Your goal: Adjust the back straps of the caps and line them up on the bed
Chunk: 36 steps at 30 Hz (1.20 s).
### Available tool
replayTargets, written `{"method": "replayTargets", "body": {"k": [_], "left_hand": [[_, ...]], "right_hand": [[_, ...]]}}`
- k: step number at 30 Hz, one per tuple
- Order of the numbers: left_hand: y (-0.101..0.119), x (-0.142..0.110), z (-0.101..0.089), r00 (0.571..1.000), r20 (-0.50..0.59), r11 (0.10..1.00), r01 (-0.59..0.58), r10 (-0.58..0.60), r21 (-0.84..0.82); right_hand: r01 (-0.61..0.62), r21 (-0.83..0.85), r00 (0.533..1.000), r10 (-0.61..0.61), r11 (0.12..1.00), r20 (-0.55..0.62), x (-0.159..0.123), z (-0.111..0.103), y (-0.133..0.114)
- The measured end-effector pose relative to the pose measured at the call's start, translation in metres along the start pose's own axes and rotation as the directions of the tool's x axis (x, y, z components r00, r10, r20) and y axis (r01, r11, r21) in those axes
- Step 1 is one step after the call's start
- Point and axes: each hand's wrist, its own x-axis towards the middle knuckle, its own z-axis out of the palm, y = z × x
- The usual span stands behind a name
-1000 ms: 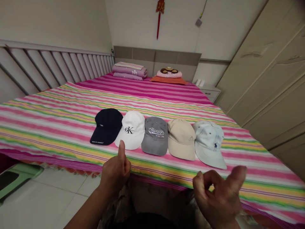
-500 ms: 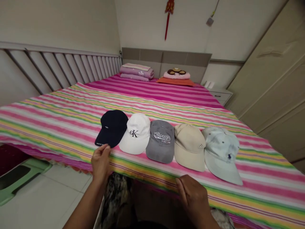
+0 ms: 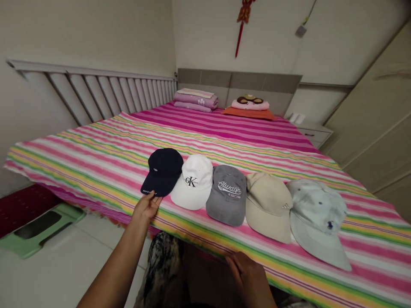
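Observation:
Five baseball caps lie in a row along the near edge of the bed. Leftmost is a navy cap (image 3: 163, 171), its brim toward me. My left hand (image 3: 148, 206) pinches that brim, thumb on top and fingers beneath. Beside it come a white cap (image 3: 192, 188) with black letters, a grey cap (image 3: 227, 201) with white script, a beige cap (image 3: 269, 209) and a pale blue cap (image 3: 321, 218). My right hand (image 3: 245, 273) is closed at the bed's edge below the grey and beige caps; its fingertips are partly hidden, and it touches no cap.
A striped sheet (image 3: 96, 149) covers the bed. Folded purple bedding (image 3: 195, 102) and a pink cushion (image 3: 250, 105) lie by the headboard (image 3: 263, 81). A green stool (image 3: 48, 226) stands on the tiled floor at left. Wardrobe doors (image 3: 379, 124) rise at right.
My left hand has gone from a raised thumb to gripping the navy cap's brim. My right hand has lowered and moved left to the bed's edge. The view has shifted, with the caps appearing farther right.

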Motion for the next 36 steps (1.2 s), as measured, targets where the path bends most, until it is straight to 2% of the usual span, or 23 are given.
{"method": "replayTargets", "body": {"k": [2,5,7,8,9,11,13,15,16,18,21,23,27,28,30,33,35,36], "left_hand": [[-0.002,-0.005,-0.001,0.998,0.058,0.998,-0.033,0.036,-0.049],[-0.015,-0.022,-0.01,0.957,0.269,0.988,-0.076,0.111,-0.137],[-0.03,-0.038,-0.02,0.912,0.401,0.992,-0.038,0.085,-0.124],[-0.04,-0.048,-0.026,0.896,0.442,0.996,0.001,0.038,-0.088],[-0.051,-0.058,-0.033,0.876,0.482,0.998,0.049,-0.025,-0.036],[-0.073,-0.077,-0.046,0.824,0.547,0.989,0.125,-0.15,0.083],[-0.094,-0.094,-0.057,0.768,0.588,0.967,0.171,-0.252,0.19],[-0.11,-0.106,-0.066,0.712,0.612,0.93,0.168,-0.344,0.328],[-0.116,-0.11,-0.069,0.689,0.616,0.907,0.149,-0.381,0.393],[-0.12,-0.113,-0.072,0.643,0.632,0.87,0.114,-0.433,0.48],[-0.107,-0.109,-0.068,0.603,0.69,0.899,0.116,-0.401,0.421],[-0.092,-0.105,-0.058,0.579,0.723,0.917,0.126,-0.378,0.378],[-0.067,-0.104,-0.026,0.423,0.748,0.856,0.178,-0.511,0.485],[-0.065,-0.105,-0.017,0.409,0.747,0.848,0.171,-0.524,0.501],[-0.063,-0.11,-0.002,0.41,0.744,0.846,0.177,-0.528,0.503],[-0.064,-0.123,0.014,0.444,0.738,0.86,0.208,-0.508,0.467],[-0.064,-0.134,0.02,0.44,0.731,0.849,0.183,-0.521,0.496],[-0.064,-0.139,0.023,0.424,0.727,0.836,0.169,-0.54,0.522]], "right_hand": [[-0.038,0.049,0.999,0.037,0.998,0.026,-0.002,0.003,0.001],[-0.138,0.187,0.988,0.122,0.973,0.097,-0.002,0.005,0.001],[-0.242,0.35,0.968,0.2,0.905,0.151,0.003,0.003,-0.001],[-0.296,0.46,0.955,0.24,0.837,0.177,0.007,0.0,-0.003],[-0.346,0.579,0.938,0.276,0.738,0.208,0.013,-0.003,-0.005],[-0.402,0.794,0.907,0.318,0.456,0.277,0.027,-0.012,-0.01],[-0.408,0.901,0.882,0.317,0.145,0.349,0.043,-0.022,-0.015],[-0.365,0.925,0.852,0.361,-0.11,0.379,0.056,-0.03,-0.019],[-0.325,0.925,0.832,0.407,-0.197,0.379,0.06,-0.034,-0.019],[-0.229,0.931,0.798,0.494,-0.283,0.347,0.064,-0.039,-0.018],[-0.134,0.948,0.801,0.533,-0.288,0.275,0.058,-0.044,-0.013],[-0.135,0.951,0.818,0.51,-0.277,0.265,0.049,-0.044,-0.01],[-0.265,0.945,0.865,0.386,-0.193,0.321,0.03,-0.037,-0.008],[-0.302,0.94,0.873,0.35,-0.158,0.339,0.026,-0.036,-0.007],[-0.371,0.926,0.882,0.283,-0.075,0.377,0.019,-0.038,-0.003],[-0.465,0.885,0.881,0.116,0.035,0.458,0.015,-0.053,0.003],[-0.495,0.867,0.869,0.013,0.062,0.495,0.018,-0.065,0.004],[-0.499,0.863,0.866,0.011,0.074,0.5,0.02,-0.07,0.002]]}}
